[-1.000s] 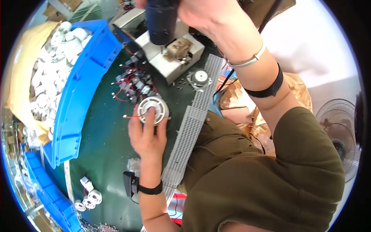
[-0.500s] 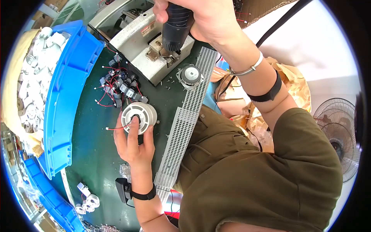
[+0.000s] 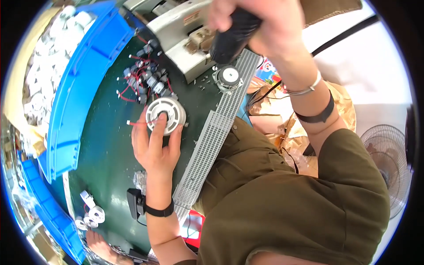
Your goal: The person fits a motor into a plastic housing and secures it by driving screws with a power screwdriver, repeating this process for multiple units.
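Note:
My left hand (image 3: 157, 148) grips a white round plastic housing (image 3: 171, 105) from its near side, standing on the green tabletop. One finger presses on the dark part in the housing's centre, and a red wire with a white plug sticks out to the left. High at the top, my right hand (image 3: 276, 26) is wrapped round a black electric screwdriver (image 3: 235, 35), slightly blurred, its lower end pointing down and left. Under that end, a round metal motor (image 3: 229, 78) rests on a perforated metal strip (image 3: 207, 132). A pile of small motors with red wires (image 3: 150, 81) lies beyond the housing.
A metal machine (image 3: 190, 33) stands at the back, small screws near its base. Left, a blue bin (image 3: 81, 84) borders a heap of white plastic parts (image 3: 46, 75). Another person's hand (image 3: 99, 245) is at the lower left, near several white parts (image 3: 95, 214). A fan (image 3: 384, 163) is at right.
The screwdriver has moved right, away from the machine's metal block, towards the motor on the strip. The whole view has shifted a little. Another person's hand has come in at the lower left.

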Available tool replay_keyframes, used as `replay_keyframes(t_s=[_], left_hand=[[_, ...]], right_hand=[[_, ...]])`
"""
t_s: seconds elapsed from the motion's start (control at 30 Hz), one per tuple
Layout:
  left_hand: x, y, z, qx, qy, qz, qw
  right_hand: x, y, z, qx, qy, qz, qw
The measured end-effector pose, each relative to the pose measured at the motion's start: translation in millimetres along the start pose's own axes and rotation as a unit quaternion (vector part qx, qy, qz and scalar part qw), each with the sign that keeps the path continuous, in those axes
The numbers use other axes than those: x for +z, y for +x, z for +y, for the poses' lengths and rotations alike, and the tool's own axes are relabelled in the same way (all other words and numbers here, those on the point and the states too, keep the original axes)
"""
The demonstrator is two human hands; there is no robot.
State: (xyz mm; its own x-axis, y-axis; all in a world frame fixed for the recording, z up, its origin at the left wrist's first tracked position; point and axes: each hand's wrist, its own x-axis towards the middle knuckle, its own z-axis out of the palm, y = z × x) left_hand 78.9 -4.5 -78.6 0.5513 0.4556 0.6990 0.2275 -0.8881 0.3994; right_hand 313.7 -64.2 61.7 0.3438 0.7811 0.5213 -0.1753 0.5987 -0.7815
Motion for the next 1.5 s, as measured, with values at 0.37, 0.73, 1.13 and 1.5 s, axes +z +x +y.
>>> replay_keyframes(t_s=[0.37,0.73,1.13,1.5], left_hand=[[2.0,2.4,0.5,-0.001,-0.006,0.022,1.0],[2.2,2.0,0.5,0.001,-0.002,0.031,1.0],[1.5,3.0,-1.2,-0.003,-0.002,0.018,1.0],[-6.3,-5.0,-0.6,-0.01,0.036,0.007,0.999]], right_hand=[[63.5,5.1,16.6,0.022,-0.073,-0.086,0.993],[75.4,3.1,20.3,0.149,0.031,-0.06,0.987],[81.0,1.8,33.1,0.058,-0.116,-0.033,0.991],[59.6,-2.4,62.6,-0.035,-0.087,-0.275,0.957]])
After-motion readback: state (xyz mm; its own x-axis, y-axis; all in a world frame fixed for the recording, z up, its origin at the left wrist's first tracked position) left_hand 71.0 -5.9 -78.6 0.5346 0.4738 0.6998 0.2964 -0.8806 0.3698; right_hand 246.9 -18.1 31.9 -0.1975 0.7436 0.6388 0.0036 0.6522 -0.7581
